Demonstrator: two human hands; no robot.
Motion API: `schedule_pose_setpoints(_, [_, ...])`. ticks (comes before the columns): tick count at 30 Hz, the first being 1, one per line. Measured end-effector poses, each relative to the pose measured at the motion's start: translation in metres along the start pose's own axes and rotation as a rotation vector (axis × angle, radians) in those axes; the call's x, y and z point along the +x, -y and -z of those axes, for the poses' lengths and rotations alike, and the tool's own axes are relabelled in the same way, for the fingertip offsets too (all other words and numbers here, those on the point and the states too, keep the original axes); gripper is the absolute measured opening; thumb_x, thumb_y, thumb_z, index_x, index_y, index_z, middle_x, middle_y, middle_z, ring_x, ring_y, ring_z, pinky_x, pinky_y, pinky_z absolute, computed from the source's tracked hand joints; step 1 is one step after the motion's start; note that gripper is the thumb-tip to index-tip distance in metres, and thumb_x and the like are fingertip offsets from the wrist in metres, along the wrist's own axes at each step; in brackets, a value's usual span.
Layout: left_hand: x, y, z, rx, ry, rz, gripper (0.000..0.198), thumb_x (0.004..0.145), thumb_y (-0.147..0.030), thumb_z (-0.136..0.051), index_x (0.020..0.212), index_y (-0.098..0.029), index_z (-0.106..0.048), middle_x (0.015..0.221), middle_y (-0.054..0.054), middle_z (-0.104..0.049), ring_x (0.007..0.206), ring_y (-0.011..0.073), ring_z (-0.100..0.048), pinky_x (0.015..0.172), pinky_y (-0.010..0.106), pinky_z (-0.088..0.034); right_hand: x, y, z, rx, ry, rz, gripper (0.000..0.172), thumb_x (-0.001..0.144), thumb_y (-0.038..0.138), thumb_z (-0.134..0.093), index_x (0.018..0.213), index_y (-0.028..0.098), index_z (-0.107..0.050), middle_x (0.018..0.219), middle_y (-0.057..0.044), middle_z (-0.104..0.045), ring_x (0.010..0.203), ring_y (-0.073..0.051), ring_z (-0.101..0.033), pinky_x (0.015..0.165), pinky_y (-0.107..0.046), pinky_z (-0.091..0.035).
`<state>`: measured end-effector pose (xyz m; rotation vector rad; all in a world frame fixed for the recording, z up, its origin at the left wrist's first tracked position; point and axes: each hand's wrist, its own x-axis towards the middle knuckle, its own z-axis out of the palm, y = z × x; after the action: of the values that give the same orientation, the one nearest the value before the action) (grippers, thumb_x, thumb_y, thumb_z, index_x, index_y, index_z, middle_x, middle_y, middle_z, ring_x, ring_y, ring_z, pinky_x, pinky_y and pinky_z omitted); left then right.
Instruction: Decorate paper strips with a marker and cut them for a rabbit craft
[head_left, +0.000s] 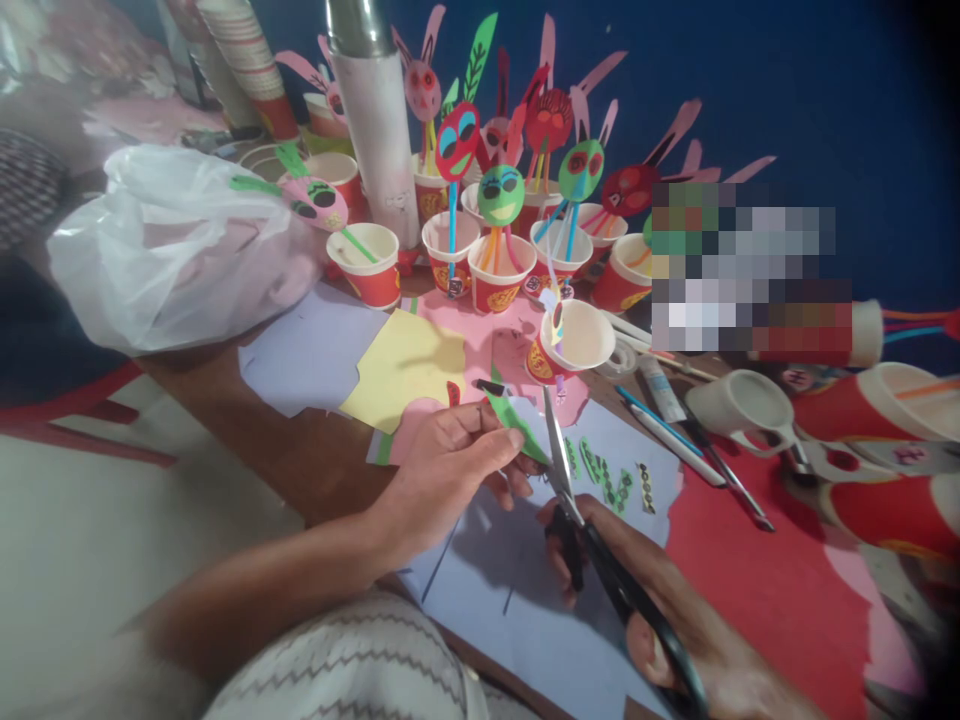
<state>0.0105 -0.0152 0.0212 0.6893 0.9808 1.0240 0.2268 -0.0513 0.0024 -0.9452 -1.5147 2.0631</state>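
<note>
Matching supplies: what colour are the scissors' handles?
The scissors' handles are black, in the head view.

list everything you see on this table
paper cups: many, red and white, back of table
paper masks: several, mixed colours, on sticks in cups
flask: one, white and steel, among cups
plastic bag: one, white, far left
yellow paper: one sheet, centre
lilac paper: one sheet, under hands
red paper: one sheet, right
green paper: one piece, in left hand
scissors: one, black handles, in right hand
left hand: one, gripping green paper
right hand: one, gripping scissors
</note>
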Motion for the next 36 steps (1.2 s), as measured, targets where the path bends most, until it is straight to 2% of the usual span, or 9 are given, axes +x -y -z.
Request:
schedule_pose_setpoints(5, [0.001,0.003,0.000,0.015,0.011,0.006,0.017,0.079,-0.025,-0.062,0.071,-0.011,-0.057,0.062,0.002,-0.064,0.052,0.0106,-0.060,0.045,0.020,-0.048,0.000,0.000,0.000,0.028,-0.013,-0.061,0.071,0.073,0.063,-0.062,0.133,0.035,-0.037,0.100,-0.007,-0.050,0.082,-0.020,-0.056,0.059,-0.029,-0.052])
schedule_pose_setpoints(8, [0.002,0.005,0.001,0.013,0.022,-0.002,0.016,0.079,-0.024,-0.062,0.071,-0.011,-0.058,0.062,0.002,-0.063,0.052,0.0107,-0.060,0.045,0.020,-0.048,0.001,-0.002,0.000,0.000,-0.049,-0.073,0.075,0.070,0.065,-0.063,0.133,0.031,-0.039,0.097,-0.008,-0.052,0.088,-0.024,-0.056,0.065,-0.033,-0.052])
schedule_pose_setpoints(11, [0.003,0.005,0.002,0.009,0.025,0.000,0.015,0.079,-0.024,-0.062,0.071,-0.011,-0.058,0.062,0.002,-0.063,0.051,0.0103,-0.060,0.046,0.020,-0.048,0.001,-0.004,0.001,-0.012,-0.074,-0.079,0.074,0.069,0.066,-0.063,0.131,0.030,-0.042,0.097,-0.008,-0.054,0.092,-0.026,-0.055,0.069,-0.035,-0.052])
schedule_pose_setpoints(16, [0.002,0.004,0.002,0.005,0.029,0.006,0.016,0.079,-0.024,-0.062,0.070,-0.011,-0.058,0.062,0.003,-0.064,0.051,0.0105,-0.060,0.045,0.020,-0.048,0.000,-0.005,0.000,0.014,-0.064,-0.104,0.073,0.069,0.068,-0.061,0.129,0.031,-0.042,0.095,-0.006,-0.052,0.084,-0.022,-0.054,0.073,-0.037,-0.051])
schedule_pose_setpoints(24, [0.002,0.004,0.003,-0.005,0.028,0.008,0.015,0.079,-0.023,-0.062,0.070,-0.011,-0.059,0.062,0.002,-0.064,0.050,0.0101,-0.059,0.045,0.020,-0.048,0.007,0.011,-0.004,-0.040,-0.063,-0.167,0.078,0.064,0.071,-0.062,0.123,0.024,-0.043,0.087,-0.004,-0.048,0.074,-0.019,-0.048,0.062,-0.033,-0.048])
schedule_pose_setpoints(32, [0.003,0.005,0.003,-0.011,0.012,0.024,0.016,0.078,-0.024,-0.063,0.070,-0.011,-0.058,0.062,0.003,-0.064,0.050,0.0104,-0.059,0.045,0.020,-0.048,0.011,0.011,-0.004,-0.037,-0.063,-0.155,0.060,0.066,0.053,-0.068,0.114,0.023,-0.049,0.079,-0.001,-0.049,0.067,-0.016,-0.044,0.051,-0.025,-0.042])
schedule_pose_setpoints(36, [0.004,0.006,0.003,-0.019,0.013,0.030,0.016,0.077,-0.025,-0.063,0.070,-0.012,-0.058,0.061,0.003,-0.064,0.050,0.0102,-0.059,0.045,0.020,-0.048,0.009,0.010,-0.004,-0.026,-0.106,-0.149,0.056,0.065,0.048,-0.068,0.112,0.022,-0.052,0.076,0.000,-0.051,0.063,-0.015,-0.044,0.052,-0.026,-0.041])
